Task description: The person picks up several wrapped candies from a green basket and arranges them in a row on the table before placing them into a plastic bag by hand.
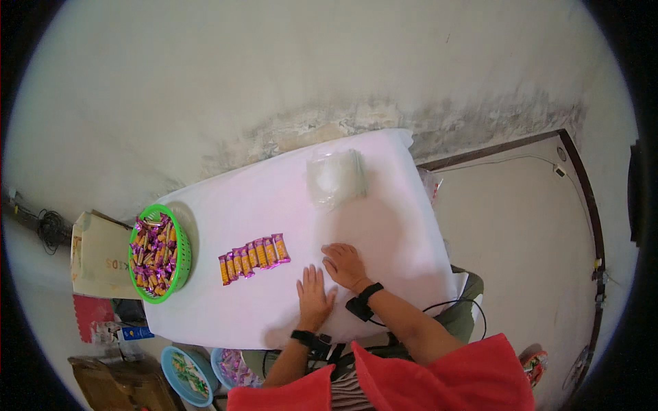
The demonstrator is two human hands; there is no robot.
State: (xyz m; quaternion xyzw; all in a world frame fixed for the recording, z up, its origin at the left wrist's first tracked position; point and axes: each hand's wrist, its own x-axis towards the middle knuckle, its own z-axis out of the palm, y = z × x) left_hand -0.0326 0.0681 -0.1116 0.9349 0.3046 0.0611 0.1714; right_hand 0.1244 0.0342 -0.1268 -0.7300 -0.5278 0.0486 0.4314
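Both hands lie on the white-covered table (384, 274) with fingers outstretched and nothing in them. My left hand (314, 296) rests palm down below a row of several purple-and-yellow wrapped snack packets (253, 257). My right hand (345, 266) is just right of it and a little farther forward, palm down, right of the row. A stack of clear plastic bags (334, 177) lies toward the back of the table. At the left end, a green plastic basket (179, 264) holds several more of the same wrapped packets.
A wall (301, 68) runs behind the table. A cream box (97, 250) stands left of the basket. Two blue basins (175, 387) with wrapped items and a brown cardboard box (103, 387) are low at the lower left. A cable (484, 315) loops beside my right forearm.
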